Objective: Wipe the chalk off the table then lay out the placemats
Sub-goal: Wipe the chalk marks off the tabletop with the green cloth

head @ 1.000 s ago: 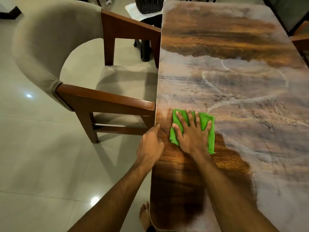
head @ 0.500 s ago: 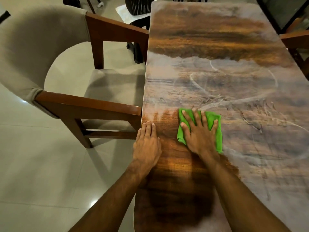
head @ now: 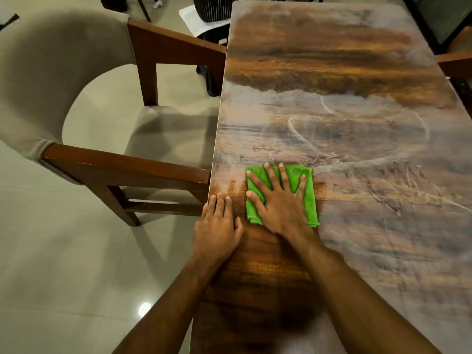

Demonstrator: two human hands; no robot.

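Right hand: spread flat on top of the green cloth, fingers straight and fanned apart, pressing it down onto the table; nothing is curled round it.
Left hand: palm down at the table's left edge, fingers straight and close together, pointing away from the person. It is just beside the cloth and holds nothing.
Green cloth: folded to a rough rectangle, lying flat in the near half of the table, toward its left side, mostly under the right palm.
Chalk: a pale haze with loops and scratchy strokes across the middle of the top and down its right side. The cloth's far edge sits right where this haze begins.
Bare wood: a dark, glossy patch shows near, under the forearms, and a broad brown band lies across the far part.
Chair: beige upholstery with wooden arms, left of the table, its near arm ending right at the table edge.
Second chair: only a wooden arm shows at the far right.
Floor: pale shiny tiles.
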